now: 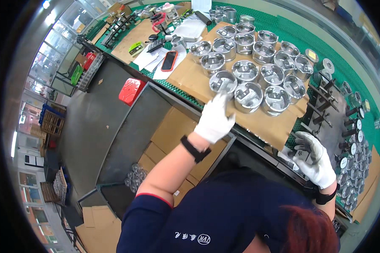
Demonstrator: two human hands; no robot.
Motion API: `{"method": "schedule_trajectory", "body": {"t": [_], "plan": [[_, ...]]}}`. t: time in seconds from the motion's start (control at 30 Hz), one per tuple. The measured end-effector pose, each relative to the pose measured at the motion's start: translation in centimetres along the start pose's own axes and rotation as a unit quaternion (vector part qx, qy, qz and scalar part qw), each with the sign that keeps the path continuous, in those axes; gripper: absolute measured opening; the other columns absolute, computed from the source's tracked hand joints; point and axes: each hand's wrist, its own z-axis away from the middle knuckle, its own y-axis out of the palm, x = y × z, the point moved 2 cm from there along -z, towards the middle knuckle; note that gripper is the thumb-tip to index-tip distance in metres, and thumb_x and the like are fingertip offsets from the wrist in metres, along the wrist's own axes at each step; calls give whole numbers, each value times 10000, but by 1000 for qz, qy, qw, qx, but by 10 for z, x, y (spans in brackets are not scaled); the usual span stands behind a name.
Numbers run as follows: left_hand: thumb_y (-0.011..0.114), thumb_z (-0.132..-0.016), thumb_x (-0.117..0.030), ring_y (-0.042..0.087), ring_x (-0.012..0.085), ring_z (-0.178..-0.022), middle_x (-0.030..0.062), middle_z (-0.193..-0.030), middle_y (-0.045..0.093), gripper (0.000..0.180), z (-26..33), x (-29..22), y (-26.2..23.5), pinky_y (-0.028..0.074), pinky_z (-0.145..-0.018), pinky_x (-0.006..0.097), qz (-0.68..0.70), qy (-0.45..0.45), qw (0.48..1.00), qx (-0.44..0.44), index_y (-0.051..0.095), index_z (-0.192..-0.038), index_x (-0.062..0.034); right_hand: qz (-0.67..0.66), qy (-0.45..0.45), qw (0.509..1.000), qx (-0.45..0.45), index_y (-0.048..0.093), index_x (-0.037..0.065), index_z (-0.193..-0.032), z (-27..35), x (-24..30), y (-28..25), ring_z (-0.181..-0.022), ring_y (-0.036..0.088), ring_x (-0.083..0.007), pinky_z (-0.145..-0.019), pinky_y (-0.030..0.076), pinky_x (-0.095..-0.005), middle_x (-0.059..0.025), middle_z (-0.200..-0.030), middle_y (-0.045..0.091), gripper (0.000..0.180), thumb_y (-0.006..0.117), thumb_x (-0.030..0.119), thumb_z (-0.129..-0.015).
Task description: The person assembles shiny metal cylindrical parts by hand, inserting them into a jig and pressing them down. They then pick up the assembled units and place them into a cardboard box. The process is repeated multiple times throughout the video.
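Note:
My left hand (pixel 215 119), in a white glove, reaches to the near edge of a cardboard sheet (pixel 264 124). Its fingertips are at the near side of a silver piston (pixel 222 80), slightly blurred, with the thumb held apart. More pistons stand in rows on the cardboard, among them one (pixel 248 96) just right of that hand. My right hand (pixel 314 160), in a white glove with a grey palm, is at the bench's front edge, right of the cardboard. Its fingers are bent and spread from the thumb, and I see nothing between them.
Dark metal fixtures (pixel 323 101) and several dial gauges (pixel 359 124) stand on the right, beside many smaller metal parts (pixel 352 181). An orange-edged phone (pixel 169 61) lies on papers at left. A red container (pixel 131 90) is below the bench, near a cardboard-lined bin (pixel 169 126).

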Motion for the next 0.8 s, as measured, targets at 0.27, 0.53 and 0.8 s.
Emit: {"method": "schedule_trajectory", "body": {"t": [0.27, 0.53, 0.8], "plan": [[653, -854, -260, 610, 421, -1192, 258, -1290, 633, 533, 256, 11, 6, 489, -1040, 460, 78, -251, 938, 226, 589, -1318, -6, 110, 37, 989, 94, 564, 1, -1373, 82, 5, 45, -1121, 663, -205, -984, 510, -334, -141, -1252, 672, 579, 723, -16, -817], [646, -887, -247, 618, 411, -1177, 240, -1259, 654, 478, 346, -43, 33, 496, -1026, 457, 147, -266, 916, 260, 598, -1295, -3, 77, 163, 975, 127, 550, 15, -1402, 152, 1, 63, -1126, 622, -174, -1001, 493, -312, -85, -1260, 645, 562, 693, -46, -862], [683, -900, -259, 609, 385, -1213, 224, -1272, 656, 490, 291, -53, 59, 485, -1049, 431, 110, -158, 940, 281, 595, -1306, 1, 194, 84, 977, 26, 615, 39, -1300, 193, -18, 17, -993, 698, -271, -875, 558, -376, -162, -1152, 696, 499, 795, 183, -857]]}}
